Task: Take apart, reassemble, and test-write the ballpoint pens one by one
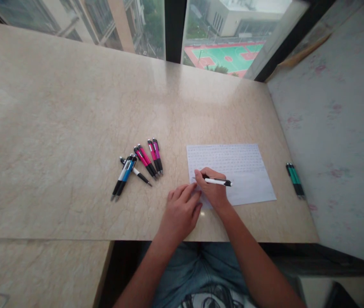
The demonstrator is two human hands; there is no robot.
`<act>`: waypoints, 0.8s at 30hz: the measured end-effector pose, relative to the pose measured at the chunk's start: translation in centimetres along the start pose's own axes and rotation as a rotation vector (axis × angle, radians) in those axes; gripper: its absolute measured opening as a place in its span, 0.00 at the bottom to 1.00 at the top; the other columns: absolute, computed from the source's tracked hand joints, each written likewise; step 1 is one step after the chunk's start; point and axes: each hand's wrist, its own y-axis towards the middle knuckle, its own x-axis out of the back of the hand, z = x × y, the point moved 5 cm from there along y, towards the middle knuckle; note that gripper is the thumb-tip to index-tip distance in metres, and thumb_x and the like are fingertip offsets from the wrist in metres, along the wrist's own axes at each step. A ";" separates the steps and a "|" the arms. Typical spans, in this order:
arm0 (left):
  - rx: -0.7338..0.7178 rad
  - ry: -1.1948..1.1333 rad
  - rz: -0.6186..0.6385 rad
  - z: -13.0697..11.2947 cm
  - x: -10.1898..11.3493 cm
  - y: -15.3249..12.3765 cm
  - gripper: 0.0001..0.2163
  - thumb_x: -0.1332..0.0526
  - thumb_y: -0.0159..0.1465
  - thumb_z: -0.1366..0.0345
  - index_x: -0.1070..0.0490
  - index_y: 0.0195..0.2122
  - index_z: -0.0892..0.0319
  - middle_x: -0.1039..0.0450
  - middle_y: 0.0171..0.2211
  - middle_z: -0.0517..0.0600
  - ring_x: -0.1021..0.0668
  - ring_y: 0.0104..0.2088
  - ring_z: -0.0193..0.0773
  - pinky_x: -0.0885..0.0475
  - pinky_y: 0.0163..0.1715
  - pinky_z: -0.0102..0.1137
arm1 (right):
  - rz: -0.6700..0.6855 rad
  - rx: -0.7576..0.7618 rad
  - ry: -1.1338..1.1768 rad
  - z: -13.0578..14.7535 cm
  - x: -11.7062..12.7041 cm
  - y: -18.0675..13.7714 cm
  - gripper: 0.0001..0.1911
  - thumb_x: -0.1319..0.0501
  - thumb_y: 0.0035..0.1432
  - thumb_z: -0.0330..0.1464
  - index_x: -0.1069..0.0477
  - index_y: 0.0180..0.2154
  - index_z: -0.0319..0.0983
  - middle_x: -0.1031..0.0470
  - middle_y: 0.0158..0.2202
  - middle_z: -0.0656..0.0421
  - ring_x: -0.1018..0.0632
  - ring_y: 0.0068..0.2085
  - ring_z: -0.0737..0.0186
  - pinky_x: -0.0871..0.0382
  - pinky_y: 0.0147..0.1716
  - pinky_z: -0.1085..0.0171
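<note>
A white and black pen [215,182] is gripped in my right hand [213,188], its tip end low over the left side of a sheet of paper [249,188]. Rows of small handwriting fill the upper half of the sheet; the lower half is mostly blank. My left hand [182,209] lies flat with fingers stretched out, at the paper's lower left corner, which it partly hides. The fingertips come close to my right hand. Where exactly the pen tip meets the paper is too small to make out.
Left of the paper lie pink and purple pens [145,161], blue and white pens [126,175] and another white pen [141,175] beneath them. Green pens [295,179] rest by the patterned wall [336,128]. Windows border the stone-look counter [57,128] at the back.
</note>
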 end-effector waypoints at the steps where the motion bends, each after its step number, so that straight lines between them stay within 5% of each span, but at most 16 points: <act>1: -0.001 0.003 0.000 0.0 0.0 0.0 0.14 0.42 0.66 0.65 0.29 0.53 0.56 0.30 0.59 0.54 0.31 0.56 0.50 0.35 0.53 0.47 | 0.000 -0.003 -0.001 0.0 0.0 0.0 0.20 0.43 0.63 0.40 0.33 0.20 0.39 0.33 0.18 0.64 0.34 0.21 0.69 0.41 0.25 0.67; 24: -0.017 0.039 -0.021 -0.1 0.0 -0.1 0.13 0.40 0.64 0.66 0.27 0.50 0.56 0.30 0.58 0.56 0.30 0.55 0.51 0.33 0.51 0.47 | -0.030 0.038 -0.107 0.6 0.2 -0.1 0.22 0.44 0.63 0.38 0.37 0.18 0.39 0.37 0.16 0.65 0.38 0.19 0.70 0.45 0.23 0.67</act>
